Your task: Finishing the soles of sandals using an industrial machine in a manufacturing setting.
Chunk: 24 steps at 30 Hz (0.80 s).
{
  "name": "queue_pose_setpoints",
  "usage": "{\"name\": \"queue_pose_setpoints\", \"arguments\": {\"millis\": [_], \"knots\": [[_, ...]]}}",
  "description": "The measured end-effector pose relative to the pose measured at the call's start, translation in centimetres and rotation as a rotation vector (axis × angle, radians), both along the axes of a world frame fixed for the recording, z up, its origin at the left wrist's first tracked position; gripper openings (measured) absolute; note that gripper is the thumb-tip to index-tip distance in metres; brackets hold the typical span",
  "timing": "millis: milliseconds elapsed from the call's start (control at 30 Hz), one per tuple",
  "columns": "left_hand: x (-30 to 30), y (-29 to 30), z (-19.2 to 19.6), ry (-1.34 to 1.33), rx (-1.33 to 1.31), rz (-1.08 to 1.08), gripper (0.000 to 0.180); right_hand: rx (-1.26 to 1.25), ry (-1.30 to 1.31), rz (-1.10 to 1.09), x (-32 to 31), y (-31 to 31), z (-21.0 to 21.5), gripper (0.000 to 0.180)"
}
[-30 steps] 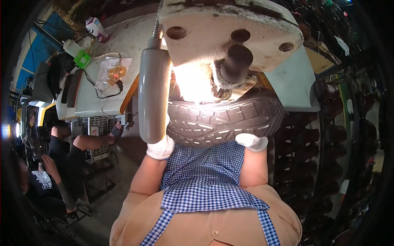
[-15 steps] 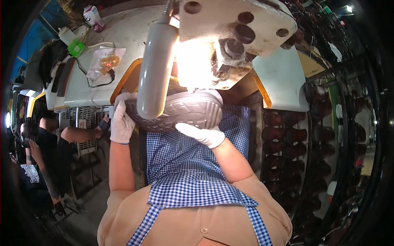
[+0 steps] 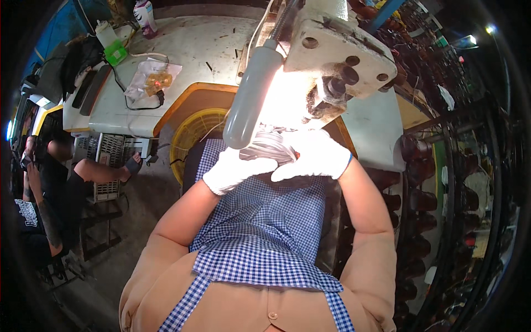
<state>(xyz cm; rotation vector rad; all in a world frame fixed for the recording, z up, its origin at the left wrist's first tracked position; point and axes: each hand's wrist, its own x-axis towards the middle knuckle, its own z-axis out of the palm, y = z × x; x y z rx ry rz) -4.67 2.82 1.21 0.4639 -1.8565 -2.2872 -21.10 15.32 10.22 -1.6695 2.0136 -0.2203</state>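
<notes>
Centrally, the shoe (image 3: 269,145) was positioned directly beneath the white machine head (image 3: 332,47), between the two hands and above the lap. Its grey sole showed a ridged, moulded surface with curved, light-catching bands; its far portion was lost in glare.

The left hand (image 3: 238,170), gloved in white knit fabric, was closed on the near left side of the shoe, with the thumb laid along the edge. The right hand (image 3: 318,154), gloved alike, was closed on the right side, its thumb angled toward the left one. Each grip was therefore engaged on the shoe; the fingers on the far side could not be made out.

A smooth, grey, cylindrical lamp (image 3: 251,99) hung obliquely at the left of the machine head, suspended from a ribbed metal conduit (image 3: 285,22). The machine head had a flat, stained casting with round recesses and dark knobs.

The counter (image 3: 121,119) had a pale, scuffed top with an angular cut-out edged in orange-brown. Within this opening stood a round yellow plastic basket (image 3: 181,133) of open lattice. A crumpled white sheet (image 3: 141,83) lay on the counter's left part, bearing a translucent, amber-coloured item (image 3: 159,82). A blue-and-white checked cloth apron (image 3: 260,227) covered the lap.
</notes>
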Motion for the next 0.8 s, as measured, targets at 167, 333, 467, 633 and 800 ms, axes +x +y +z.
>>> {"name": "queue_pose_setpoints", "arguments": {"millis": [167,333,467,633,800], "knots": [[-0.1,2.0,-1.8,0.239,0.334,0.154,0.061,-0.902,-0.337,-0.501,1.9,4.8,-8.0,0.09],[-0.8,4.1,-1.2,0.339,0.698,0.17,0.061,-0.931,-0.975,-0.967,3.4,13.9,-18.0,0.06],[-0.2,4.6,-1.8,0.415,1.013,0.133,0.065,-1.118,-0.862,-1.001,2.6,14.8,-10.8,0.07],[-0.6,4.5,-2.8,0.284,1.003,-0.001,0.063,-1.349,-1.159,-1.137,4.1,14.7,-6.3,0.041],[2.2,2.6,-3.9,0.219,0.853,-0.011,0.032,-1.586,-1.025,-1.279,3.8,17.9,-1.2,0.037]]}}
